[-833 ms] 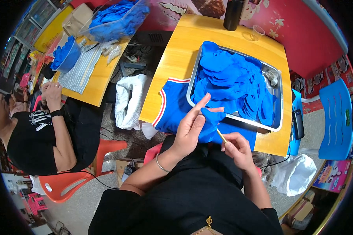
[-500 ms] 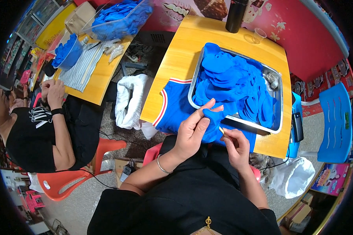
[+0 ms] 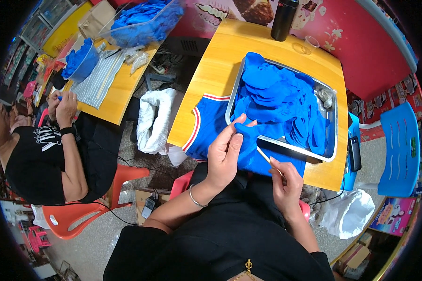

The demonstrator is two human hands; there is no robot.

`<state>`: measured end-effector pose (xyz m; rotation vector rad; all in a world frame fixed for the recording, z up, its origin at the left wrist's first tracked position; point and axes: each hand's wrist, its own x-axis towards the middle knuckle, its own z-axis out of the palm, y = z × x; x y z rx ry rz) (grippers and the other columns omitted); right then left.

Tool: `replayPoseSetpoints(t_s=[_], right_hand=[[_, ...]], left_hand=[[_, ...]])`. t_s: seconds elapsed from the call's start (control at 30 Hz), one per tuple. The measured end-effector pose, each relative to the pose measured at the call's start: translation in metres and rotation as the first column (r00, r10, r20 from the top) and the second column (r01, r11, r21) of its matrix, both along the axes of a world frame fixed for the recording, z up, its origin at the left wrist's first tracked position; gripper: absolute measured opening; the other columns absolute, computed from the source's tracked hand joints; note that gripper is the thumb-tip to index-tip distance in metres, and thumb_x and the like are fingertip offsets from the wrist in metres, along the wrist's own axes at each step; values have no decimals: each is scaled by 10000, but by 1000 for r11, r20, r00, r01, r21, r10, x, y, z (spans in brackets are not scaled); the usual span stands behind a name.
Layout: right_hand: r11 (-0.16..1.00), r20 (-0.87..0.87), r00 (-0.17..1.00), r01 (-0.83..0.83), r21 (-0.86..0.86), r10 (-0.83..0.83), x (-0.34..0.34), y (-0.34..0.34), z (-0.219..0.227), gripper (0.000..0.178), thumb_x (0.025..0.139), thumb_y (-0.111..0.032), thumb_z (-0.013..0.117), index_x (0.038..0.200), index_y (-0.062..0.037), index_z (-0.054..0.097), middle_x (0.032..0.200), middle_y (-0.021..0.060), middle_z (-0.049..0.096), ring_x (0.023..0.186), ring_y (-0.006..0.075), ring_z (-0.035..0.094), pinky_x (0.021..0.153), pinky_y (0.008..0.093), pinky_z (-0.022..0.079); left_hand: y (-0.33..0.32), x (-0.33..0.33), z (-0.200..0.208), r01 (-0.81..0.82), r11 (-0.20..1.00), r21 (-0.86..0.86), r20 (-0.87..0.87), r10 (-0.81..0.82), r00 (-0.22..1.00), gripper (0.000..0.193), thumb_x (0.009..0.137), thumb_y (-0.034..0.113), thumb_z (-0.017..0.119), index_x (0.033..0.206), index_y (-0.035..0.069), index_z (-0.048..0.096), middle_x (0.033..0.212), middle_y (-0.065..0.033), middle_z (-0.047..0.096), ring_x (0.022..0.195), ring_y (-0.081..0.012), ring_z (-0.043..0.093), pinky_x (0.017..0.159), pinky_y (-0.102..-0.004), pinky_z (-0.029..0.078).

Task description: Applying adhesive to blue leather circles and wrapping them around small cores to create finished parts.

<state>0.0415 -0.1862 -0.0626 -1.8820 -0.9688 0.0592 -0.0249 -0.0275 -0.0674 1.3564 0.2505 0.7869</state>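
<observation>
Between the thumb and fingers of my left hand (image 3: 225,157) is a small blue fabric piece (image 3: 247,140), held up over the table's front edge. My right hand (image 3: 287,181) pinches a thin pale stick (image 3: 263,154), its tip pointing up and left toward the fabric. Whether the tip touches the fabric, I cannot tell. Just beyond my hands, a metal tray (image 3: 334,136) holds a heap of blue fabric pieces (image 3: 279,93). A blue garment with red and white trim (image 3: 202,124) lies under the tray's left side and near edge.
On the wooden table (image 3: 225,47) stand a black bottle (image 3: 283,21) and a clear cup (image 3: 311,44). A white-lined bin (image 3: 150,124) is left of the table. Further left, a co-worker's hands (image 3: 64,105) hold something blue. A blue chair (image 3: 398,150) stands right.
My right hand has drawn back right and slightly down, showing more of the stick. My left hand has shifted slightly left with the fabric piece. Something blue now shows in the co-worker's fingers.
</observation>
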Motion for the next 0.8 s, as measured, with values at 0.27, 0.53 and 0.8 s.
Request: replayPoseSetpoints(t_s=[0.27, 0.53, 0.8], right_hand=[[995, 40, 999, 38, -97, -34, 1, 4, 17, 258, 763, 61, 594, 996, -44, 631, 730, 123, 589, 613, 250, 587, 534, 316, 452], [830, 481, 870, 186, -525, 109, 9, 4, 64, 308, 746, -45, 568, 1035, -139, 620, 711, 60, 516, 570, 221, 578, 483, 333, 441], [709, 591, 728, 208, -674, 348, 18, 23, 89, 220, 741, -129, 583, 960, -146, 605, 708, 35, 521, 583, 169, 598, 449, 310, 452]], left_hand=[[-3, 1, -7, -4, 993, -118, -74, -5, 997, 357, 953, 117, 428, 1279, -30, 434, 1170, -114, 554, 1040, -117, 514, 930, -254, 390], [-11, 13, -34, 19, 858, -514, -59, -57, 997, 347, 946, 123, 447, 1267, -10, 441, 1157, -79, 560, 1002, -112, 538, 909, -275, 425], [-17, 9, -29, 154, 628, -763, 3, -234, 972, 301, 931, 186, 491, 1194, 41, 462, 1092, -70, 588, 973, -155, 578, 862, -316, 465]])
